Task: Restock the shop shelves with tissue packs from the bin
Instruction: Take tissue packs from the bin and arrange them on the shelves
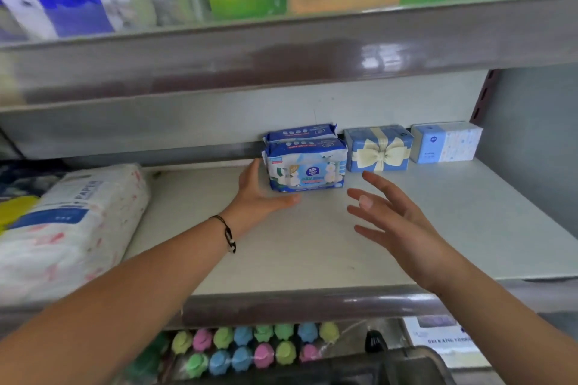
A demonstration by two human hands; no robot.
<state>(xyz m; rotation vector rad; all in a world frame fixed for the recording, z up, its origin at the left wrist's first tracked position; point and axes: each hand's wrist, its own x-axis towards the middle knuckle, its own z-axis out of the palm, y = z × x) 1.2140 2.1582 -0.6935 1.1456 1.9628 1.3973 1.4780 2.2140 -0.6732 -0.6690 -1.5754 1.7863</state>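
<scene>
A blue and white flowered tissue pack (308, 167) stands on the middle shelf (312, 244), with a second like pack (300, 132) right behind it. My left hand (261, 194) rests against the front pack's left side, fingers straight along it and thumb under its front edge. My right hand (391, 212) hovers open just right of and in front of the pack, fingers spread, holding nothing. To the right stand a blue pack with a cream bow (377, 148) and a pale blue pack (445, 142).
A large white paper-roll bundle (68, 228) lies at the shelf's left end. Above, the upper shelf (281, 53) carries blue, green and orange packs. Below hang coloured round items (250, 350), and a dark bin rim (406, 359) shows at the bottom right.
</scene>
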